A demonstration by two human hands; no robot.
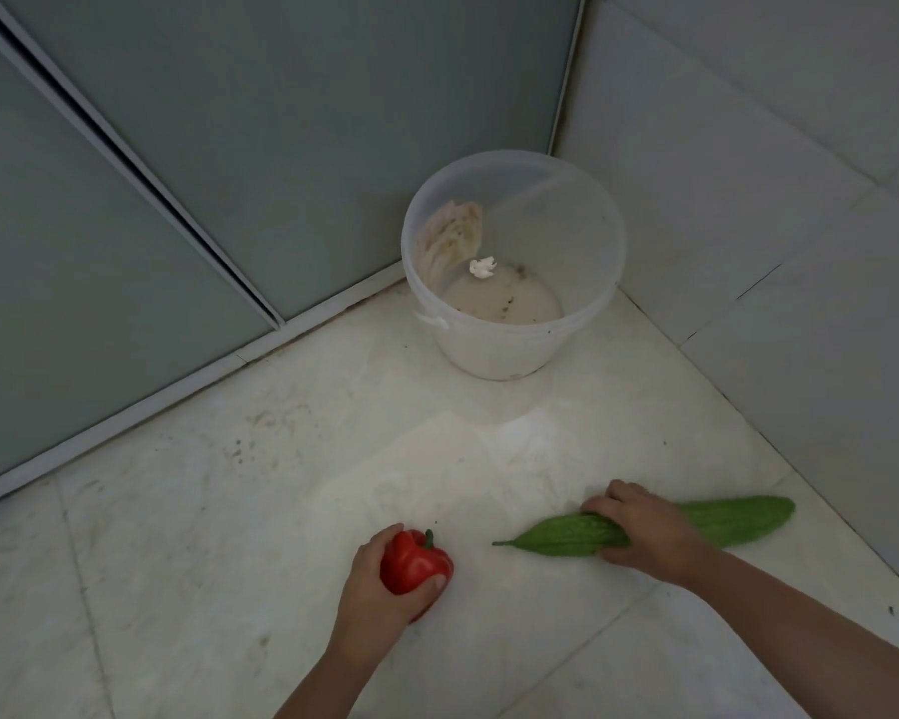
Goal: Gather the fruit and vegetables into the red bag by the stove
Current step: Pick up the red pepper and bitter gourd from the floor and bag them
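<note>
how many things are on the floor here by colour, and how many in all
red: 1, the pepper, in the left hand
green: 1, the gourd, under the right hand
white: 1, the bucket in the corner
total: 3

There was one glossy red bell pepper with a green stem, low in the middle of the frame. One long, bumpy green bitter gourd lay at the lower right. That made two pieces of produce in all. One round translucent white plastic bucket stood just above the centre, and inside it were one small crumpled white scrap and one pale limp peel or leaf against its wall. Two bare hands were in view: one left hand and one right hand.
</note>
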